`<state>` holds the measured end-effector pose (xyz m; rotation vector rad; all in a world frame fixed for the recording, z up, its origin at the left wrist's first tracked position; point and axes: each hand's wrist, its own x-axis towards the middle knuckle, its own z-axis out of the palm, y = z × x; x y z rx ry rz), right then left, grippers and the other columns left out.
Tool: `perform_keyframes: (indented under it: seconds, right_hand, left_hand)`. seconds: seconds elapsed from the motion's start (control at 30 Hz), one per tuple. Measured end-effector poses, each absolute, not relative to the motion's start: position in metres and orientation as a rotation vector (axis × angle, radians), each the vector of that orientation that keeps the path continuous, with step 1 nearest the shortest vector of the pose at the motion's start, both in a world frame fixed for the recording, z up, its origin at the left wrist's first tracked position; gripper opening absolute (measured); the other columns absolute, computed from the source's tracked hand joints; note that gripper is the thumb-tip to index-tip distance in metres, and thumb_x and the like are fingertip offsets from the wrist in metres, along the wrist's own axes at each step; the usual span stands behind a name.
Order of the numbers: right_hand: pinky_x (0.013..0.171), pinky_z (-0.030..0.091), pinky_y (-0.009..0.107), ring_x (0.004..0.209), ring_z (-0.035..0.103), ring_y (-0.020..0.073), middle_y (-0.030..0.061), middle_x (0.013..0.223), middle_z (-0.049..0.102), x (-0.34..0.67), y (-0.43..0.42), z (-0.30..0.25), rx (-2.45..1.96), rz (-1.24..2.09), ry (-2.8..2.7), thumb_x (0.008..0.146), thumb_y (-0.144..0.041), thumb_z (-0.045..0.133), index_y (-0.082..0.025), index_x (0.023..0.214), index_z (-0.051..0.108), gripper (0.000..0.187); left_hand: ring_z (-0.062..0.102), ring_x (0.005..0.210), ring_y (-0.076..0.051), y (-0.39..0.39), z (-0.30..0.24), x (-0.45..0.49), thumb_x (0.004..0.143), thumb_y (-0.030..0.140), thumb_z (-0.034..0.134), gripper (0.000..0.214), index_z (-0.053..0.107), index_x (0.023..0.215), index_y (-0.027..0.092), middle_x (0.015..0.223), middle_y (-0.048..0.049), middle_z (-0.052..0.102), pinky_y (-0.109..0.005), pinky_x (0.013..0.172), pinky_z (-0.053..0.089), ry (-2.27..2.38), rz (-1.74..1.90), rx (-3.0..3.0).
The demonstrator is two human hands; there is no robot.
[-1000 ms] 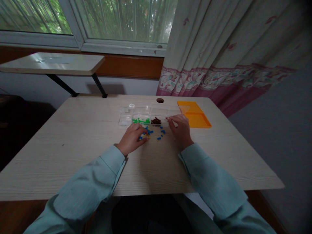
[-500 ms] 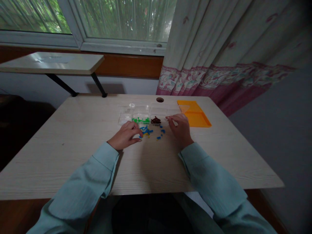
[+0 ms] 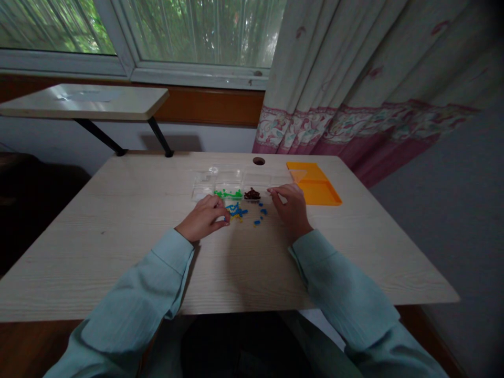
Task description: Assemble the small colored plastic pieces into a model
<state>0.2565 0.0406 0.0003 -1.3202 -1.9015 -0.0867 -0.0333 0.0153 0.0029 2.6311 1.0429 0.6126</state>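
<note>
Picking over small pieces, it seems; next move calls for a fine pinch. Blue pieces [image 3: 236, 211] loose, just on near side of clear box [image 3: 203, 185], pointing mixed ways. Box's long axis runs left-right. Left hand [image 3: 202, 216] curled, near box's left front; right hand [image 3: 292, 207] fingertips drawn together, box's right front. Cannot tell whether either grips anything.

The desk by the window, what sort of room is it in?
Probably a room at home, maybe a study corner: there's a pale desk, a window behind it and a long patterned curtain.
</note>
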Motion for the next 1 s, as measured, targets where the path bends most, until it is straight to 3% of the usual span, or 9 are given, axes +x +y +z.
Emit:
perform_keyframes:
  seconds: [0.33,0.63,1.0]
  right_hand:
    - [0.081,0.042,0.038,0.083,0.061,0.0213,0.0047,0.084,0.073,0.255,0.04,0.002,-1.285,-0.094,-1.908,0.092,-0.033,0.051,-0.021,0.085,0.074,0.026]
    - [0.079,0.044,0.037,0.08,0.06,0.0193,0.0051,0.082,0.071,0.228,0.026,-0.001,-1.108,-0.025,-2.023,0.092,-0.03,0.053,-0.023,0.089,0.074,0.022]
    - [0.084,0.044,0.038,0.09,0.059,0.0195,0.0043,0.089,0.071,0.194,0.003,-0.003,-0.979,0.016,-2.135,0.092,-0.032,0.056,-0.029,0.107,0.072,0.022]
  left_hand:
    - [0.05,0.093,-0.021,0.014,-0.004,-0.024,0.091,0.032,0.055,0.018,0.066,0.089,0.019,0.094,-0.0073,0.056,-0.036,0.086,0.041,1.025,0.702,2.578]
    - [0.052,0.093,-0.02,0.015,-0.01,-0.012,0.093,0.04,0.051,0.025,0.062,0.087,0.019,0.091,-0.0068,0.057,-0.037,0.086,0.043,1.023,1.038,2.248]
    - [0.053,0.086,-0.018,0.015,-0.007,-0.003,0.094,0.052,0.045,0.04,0.061,0.079,0.018,0.084,-0.0056,0.056,-0.035,0.079,0.047,1.053,1.084,1.999]
